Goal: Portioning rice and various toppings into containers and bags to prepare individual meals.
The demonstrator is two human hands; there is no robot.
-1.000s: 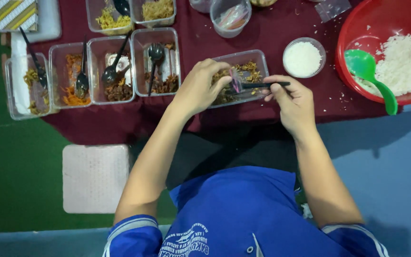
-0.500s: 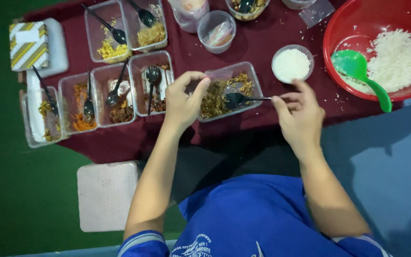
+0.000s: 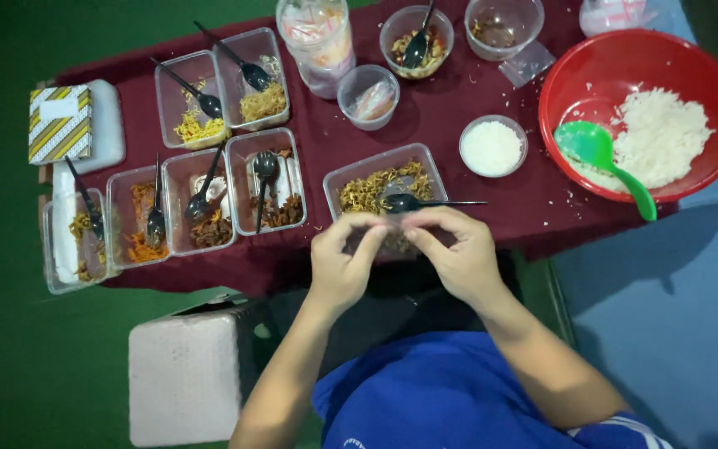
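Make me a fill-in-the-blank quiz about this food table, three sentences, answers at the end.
1. The white rice sits in a big ____ bowl.
2. The scoop lying in that bowl is ____.
3. The black spoon nearest the left hand and right hand rests in a clear ____ container of shredded food.

Missing words: red; green; rectangular

Both hands, left hand (image 3: 344, 264) and right hand (image 3: 457, 254), fingertips together, perhaps pinching something, over the clear food container (image 3: 357, 170).
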